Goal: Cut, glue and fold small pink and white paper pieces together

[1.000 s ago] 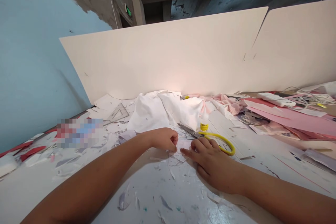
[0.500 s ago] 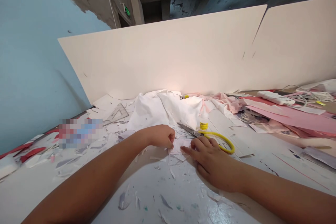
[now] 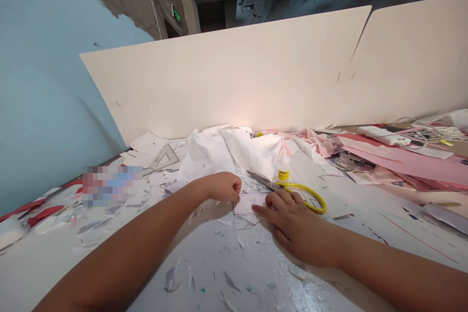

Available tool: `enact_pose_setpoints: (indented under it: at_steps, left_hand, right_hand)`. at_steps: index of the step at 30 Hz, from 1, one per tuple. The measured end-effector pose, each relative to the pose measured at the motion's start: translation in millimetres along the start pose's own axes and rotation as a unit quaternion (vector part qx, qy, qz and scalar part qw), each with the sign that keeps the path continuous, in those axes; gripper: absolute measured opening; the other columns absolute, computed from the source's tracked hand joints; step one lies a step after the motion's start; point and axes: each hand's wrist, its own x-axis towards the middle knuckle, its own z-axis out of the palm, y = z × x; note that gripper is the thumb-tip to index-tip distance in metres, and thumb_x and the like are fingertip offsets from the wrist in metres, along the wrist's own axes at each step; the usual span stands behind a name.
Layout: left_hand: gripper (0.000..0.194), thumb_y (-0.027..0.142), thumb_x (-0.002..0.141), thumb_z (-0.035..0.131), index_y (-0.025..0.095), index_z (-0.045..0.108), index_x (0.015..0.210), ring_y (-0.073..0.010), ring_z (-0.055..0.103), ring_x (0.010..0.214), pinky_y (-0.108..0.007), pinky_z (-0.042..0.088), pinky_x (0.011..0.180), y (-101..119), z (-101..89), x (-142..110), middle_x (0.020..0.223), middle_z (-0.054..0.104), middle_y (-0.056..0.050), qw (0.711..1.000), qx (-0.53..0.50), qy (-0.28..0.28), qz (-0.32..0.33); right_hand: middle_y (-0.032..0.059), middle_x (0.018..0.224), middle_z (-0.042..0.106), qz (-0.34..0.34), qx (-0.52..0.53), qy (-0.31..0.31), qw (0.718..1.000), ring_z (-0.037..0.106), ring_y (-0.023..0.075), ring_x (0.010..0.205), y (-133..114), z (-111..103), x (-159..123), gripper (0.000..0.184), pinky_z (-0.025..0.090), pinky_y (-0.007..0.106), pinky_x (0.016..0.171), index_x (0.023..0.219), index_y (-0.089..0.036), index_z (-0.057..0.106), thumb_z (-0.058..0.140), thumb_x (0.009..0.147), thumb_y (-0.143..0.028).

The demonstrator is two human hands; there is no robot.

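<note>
White piece (image 3: 246, 204) between the fingers (image 3: 259, 209).

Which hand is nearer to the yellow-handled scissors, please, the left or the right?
The right hand: its fingers are right beside the yellow handles of the scissors. The left hand is farther off, to the left of the blades.

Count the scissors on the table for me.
1. The scissors lie partly behind the fingers of the right hand, tips toward the white cloth. Others could be hidden under the cloth or scraps.
</note>
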Motion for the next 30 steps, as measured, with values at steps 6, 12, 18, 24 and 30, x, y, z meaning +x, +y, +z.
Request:
enact_pose_setpoints:
  at_steps: [6,12,18,24,30]
  left_hand:
    - [0.014,0.029,0.058,0.052,0.021,0.052,0.069,-0.0137,0.051,0.059,-0.023,0.036,0.046,-2.2,1.4,4.9,0.073,0.06,0.001,1.0,-0.005,0.014,-0.004]
    - [0.012,0.028,0.059,0.051,0.021,0.052,0.069,-0.0134,0.051,0.058,-0.023,0.036,0.046,-0.8,3.3,4.4,0.072,0.06,0.001,1.0,-0.002,0.024,-0.003]
    - [0.013,0.03,0.067,0.046,0.022,0.054,0.076,-0.0132,0.051,0.063,-0.023,0.037,0.05,18.1,-7.7,-17.4,0.082,0.058,0.001,0.997,0.018,0.062,0.031]
    - [0.016,0.023,0.074,0.04,0.019,0.054,0.066,-0.0163,0.051,0.069,-0.028,0.038,0.057,44.8,0.5,-45.9,0.076,0.054,-0.003,0.96,0.226,0.113,0.122]
    - [0.02,0.031,0.079,0.042,0.019,0.057,0.078,-0.0198,0.051,0.079,-0.035,0.042,0.07,33.3,35.6,-50.9,0.085,0.055,-0.005,0.935,0.253,0.164,0.188]
  right_hand:
    - [0.0097,0.101,0.048,0.002,-0.002,-0.001,1.0,0.04,0.0264,0.096,-0.1,-0.3,0.4,0.049,0.032,0.045,0.083,0.125,-0.028,0.043,0.042,0.077,-0.018]
    - [0.0094,0.102,0.048,0.005,-0.001,-0.004,1.0,0.041,0.0267,0.097,0.8,0.4,0.0,0.05,0.033,0.046,0.083,0.126,-0.029,0.042,0.042,0.077,-0.019]
    - [0.0134,0.112,0.048,0.013,-0.009,-0.004,1.0,0.038,0.0289,0.103,1.9,3.6,0.7,0.057,0.029,0.049,0.089,0.135,-0.017,0.031,0.039,0.079,-0.02]
    - [0.0113,0.106,0.049,0.006,-0.007,0.003,1.0,0.04,0.0275,0.099,2.5,4.3,0.2,0.051,0.032,0.047,0.085,0.129,-0.022,0.039,0.04,0.078,-0.019]
    - [0.0091,0.1,0.049,0.002,-0.004,0.014,1.0,0.042,0.0266,0.095,1.6,2.9,1.6,0.044,0.033,0.045,0.081,0.121,-0.027,0.047,0.042,0.077,-0.019]
